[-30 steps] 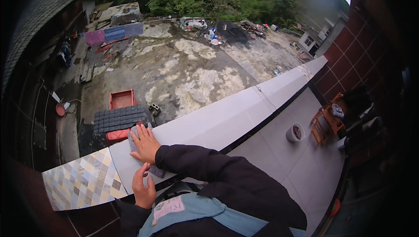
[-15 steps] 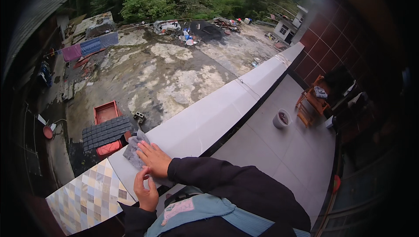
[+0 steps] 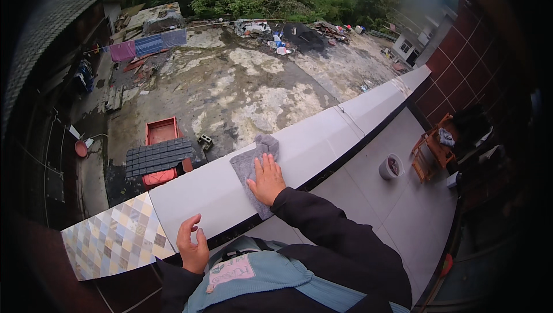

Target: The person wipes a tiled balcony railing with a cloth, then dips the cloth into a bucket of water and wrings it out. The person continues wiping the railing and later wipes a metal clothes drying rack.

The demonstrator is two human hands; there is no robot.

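A grey cloth lies spread across the white parapet ledge, one end reaching the outer edge and the other hanging over the inner edge. My right hand rests flat on the cloth, fingers stretched out and pressing it to the ledge. Closer to me, my left hand hovers by the ledge's inner edge with fingers bent and apart, holding nothing.
Patterned tile covers the ledge's left end. On the balcony floor stand a white bucket and a wooden chair. Below in the yard are a red tray, dark roof sheets and a concrete block.
My right hand has slid the cloth rightward and away along the ledge, and the cloth is now spread wider. My left hand has parted from the right. The view has shifted.
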